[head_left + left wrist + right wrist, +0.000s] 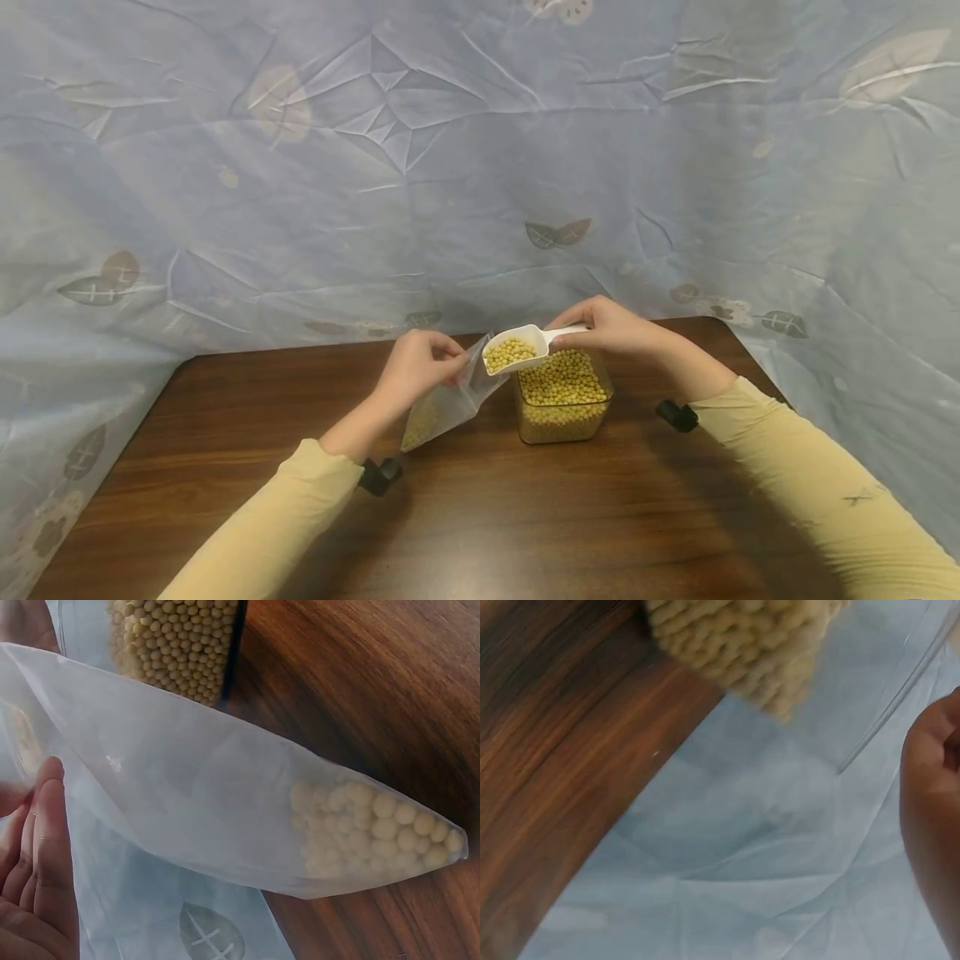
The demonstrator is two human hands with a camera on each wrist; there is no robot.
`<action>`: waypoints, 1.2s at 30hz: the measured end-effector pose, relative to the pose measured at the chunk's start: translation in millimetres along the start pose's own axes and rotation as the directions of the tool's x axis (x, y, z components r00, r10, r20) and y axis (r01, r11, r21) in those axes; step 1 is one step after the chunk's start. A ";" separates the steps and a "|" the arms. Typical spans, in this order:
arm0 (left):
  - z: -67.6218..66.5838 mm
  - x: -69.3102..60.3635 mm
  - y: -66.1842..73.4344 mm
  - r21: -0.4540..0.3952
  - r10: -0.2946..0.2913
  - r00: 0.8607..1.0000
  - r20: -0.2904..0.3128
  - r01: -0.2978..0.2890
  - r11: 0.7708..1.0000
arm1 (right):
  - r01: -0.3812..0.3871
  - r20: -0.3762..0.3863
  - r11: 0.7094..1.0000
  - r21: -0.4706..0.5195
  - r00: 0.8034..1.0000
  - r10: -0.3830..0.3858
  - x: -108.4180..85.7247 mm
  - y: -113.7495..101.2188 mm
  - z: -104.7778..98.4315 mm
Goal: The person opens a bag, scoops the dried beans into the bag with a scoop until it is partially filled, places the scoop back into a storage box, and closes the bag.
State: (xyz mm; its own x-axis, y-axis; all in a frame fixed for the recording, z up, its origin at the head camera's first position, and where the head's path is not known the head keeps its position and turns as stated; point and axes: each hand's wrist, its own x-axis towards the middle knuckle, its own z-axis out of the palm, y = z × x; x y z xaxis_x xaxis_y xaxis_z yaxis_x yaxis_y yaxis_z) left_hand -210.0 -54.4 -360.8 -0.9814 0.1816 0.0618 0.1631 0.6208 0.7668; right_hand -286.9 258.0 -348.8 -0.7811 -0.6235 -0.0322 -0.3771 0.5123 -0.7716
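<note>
Roughly, a creased pale blue-grey backdrop cloth (465,192) fills the back and sides, printed with leaves and blossoms. Dark brown wood-grain table (480,525) below, far corners rounded. Yellow left sleeve (273,517) and yellow right sleeve (810,483) reach in from the bottom; the right one has a small dark mark (857,498), too small to read. Clear squarish container (562,435) sits toward the table's far side, right of centre, well filled with round yellow beans (562,382). Clear plastic bag (459,406) is just left of it, tilted, mouth toward the container, beans gathered in its lower corner; can't tell if that corner touches the table. Right hand (611,327) grips the handle of a white scoop (542,339); left hand (420,364) pinches the bag near its mouth. Scoop is held up by the container's far left side, loaded with beans, lip at the bag's mouth; can't tell if it is inside. Small black wrist devices (380,476) show at both cuffs.
</note>
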 end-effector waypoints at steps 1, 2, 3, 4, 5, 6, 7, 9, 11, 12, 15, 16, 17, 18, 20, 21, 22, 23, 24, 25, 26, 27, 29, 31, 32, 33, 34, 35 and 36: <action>0.3 0.4 1.0 0.004 -0.004 1.000 -0.005 0.004 1.000 | 0.005 0.000 1.000 -0.016 1.000 -0.005 2.2 -2.6 0.6; 0.7 0.7 2.0 0.011 -0.007 1.000 -0.009 0.007 1.000 | 0.014 -0.002 0.999 -0.036 1.000 -0.014 4.1 -5.0 1.1; 1.0 0.7 2.8 0.019 -0.009 1.000 -0.012 0.009 1.000 | 0.028 -0.005 0.998 -0.052 1.000 -0.028 5.3 -8.1 1.6; 1.2 0.6 3.7 0.024 -0.012 1.000 -0.013 0.012 1.000 | 0.041 -0.009 0.996 -0.073 0.999 -0.041 6.3 -11.1 2.1; 1.6 0.5 4.5 0.029 -0.018 1.000 -0.015 0.019 0.999 | 0.050 -0.016 0.994 -0.100 0.999 -0.051 6.7 -14.3 2.5; 1.9 0.2 5.2 0.033 -0.027 1.000 -0.017 0.027 0.999 | 0.068 -0.017 0.989 -0.128 0.997 -0.071 6.8 -17.1 2.8; 1.7 -0.3 4.7 0.038 -0.026 1.000 -0.015 0.027 0.999 | 0.084 -0.023 0.984 -0.157 0.996 -0.089 5.5 -21.0 4.5; 1.3 -0.8 4.0 0.043 -0.027 1.000 -0.014 0.027 0.999 | 0.121 -0.032 0.972 -0.201 0.991 -0.130 3.7 -26.0 7.8; 0.6 -0.8 3.3 0.045 -0.029 0.999 -0.015 0.030 0.999 | 0.165 -0.036 0.955 -0.245 0.983 -0.178 2.7 -29.1 10.5; 0.1 -1.0 3.4 0.047 -0.031 0.999 -0.016 0.032 0.998 | 0.191 -0.035 0.946 -0.263 0.978 -0.208 2.2 -30.2 11.6; -1.4 -0.7 3.7 0.048 -0.031 0.999 -0.014 0.032 0.998 | 0.280 -0.034 0.903 -0.325 0.951 -0.307 1.5 -31.5 14.3; -2.0 -0.6 3.9 0.046 -0.033 0.999 -0.013 0.034 0.998 | 0.308 -0.035 0.885 -0.350 0.939 -0.341 0.7 -32.6 14.8; -2.5 -0.5 4.1 0.047 -0.033 0.999 -0.012 0.033 0.998 | 0.332 -0.036 0.866 -0.375 0.928 -0.371 0.1 -33.2 15.4; -3.1 -0.4 4.4 0.046 -0.030 1.000 -0.010 0.030 0.998 | 0.351 -0.038 0.850 -0.394 0.917 -0.396 -0.8 -34.0 15.9; -4.8 -0.6 5.1 0.044 -0.026 1.000 -0.008 0.027 0.999 | 0.375 -0.042 0.822 -0.428 0.900 -0.433 -2.3 -35.3 16.7; -5.6 -0.9 5.4 0.044 -0.028 1.000 -0.008 0.029 0.999 | 0.382 -0.043 0.814 -0.438 0.895 -0.444 -2.9 -36.1 16.9; -6.2 -1.8 5.7 0.040 -0.028 1.000 -0.007 0.029 0.999 | 0.389 -0.043 0.807 -0.444 0.891 -0.452 -3.6 -36.9 17.3; -6.7 -2.7 5.7 0.035 -0.029 1.000 -0.005 0.029 0.999 | 0.392 -0.043 0.803 -0.449 0.888 -0.457 -4.1 -37.6 17.6; -7.0 -3.4 5.6 0.030 -0.031 1.000 -0.004 0.031 0.999 | 0.395 -0.042 0.801 -0.449 0.886 -0.461 -4.7 -38.1 17.7; -7.5 -4.4 5.6 0.025 -0.038 0.999 -0.002 0.038 0.999 | 0.399 -0.041 0.800 -0.449 0.885 -0.464 -5.3 -38.1 17.7; -7.7 -5.2 5.5 0.018 -0.043 0.999 0.001 0.043 0.999 | 0.402 -0.039 0.798 -0.448 0.883 -0.467 -5.8 -38.1 17.6; -8.0 -6.0 5.2 0.014 -0.045 0.999 0.002 0.045 0.999 | 0.405 -0.036 0.795 -0.451 0.882 -0.470 -6.4 -37.8 17.4; -8.5 -7.4 5.5 0.007 -0.051 0.999 0.004 0.051 0.999 | 0.409 -0.031 0.791 -0.456 0.880 -0.473 -7.7 -36.9 16.6; -8.9 -9.0 6.1 0.006 -0.055 0.998 0.002 0.055 0.998 | 0.414 -0.023 0.786 -0.460 0.879 -0.476 -9.2 -35.8 15.1; -9.0 -9.6 6.5 0.007 -0.051 0.999 0.000 0.051 0.999 | 0.412 -0.020 0.784 -0.465 0.880 -0.475 -10.0 -35.0 14.4; -9.1 -10.2 6.8 0.008 -0.050 0.999 -0.001 0.050 0.999 | 0.410 -0.016 0.781 -0.470 0.881 -0.473 -10.9 -34.2 13.7; -8.9 -10.8 7.2 0.007 -0.050 0.999 0.000 0.050 0.999 | 0.408 -0.013 0.782 -0.472 0.883 -0.469 -11.6 -33.4 12.9; -8.7 -11.4 7.3 0.005 -0.051 0.999 0.000 0.051 0.999 | 0.405 -0.009 0.783 -0.473 0.886 -0.464 -12.4 -33.0 12.2; -8.7 -12.1 7.3 0.005 -0.045 0.999 0.001 0.045 0.999 | 0.399 -0.005 0.785 -0.474 0.890 -0.455 -13.1 -32.4 11.4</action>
State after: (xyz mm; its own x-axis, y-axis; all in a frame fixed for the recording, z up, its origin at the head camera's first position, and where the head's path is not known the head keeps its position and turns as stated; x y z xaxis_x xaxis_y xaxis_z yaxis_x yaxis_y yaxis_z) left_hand -197.9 -58.7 -350.5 -0.9876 0.1548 0.0266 0.1197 0.6319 0.7657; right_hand -258.8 242.9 -330.6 -0.5262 -0.7854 0.3259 -0.8435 0.4336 -0.3170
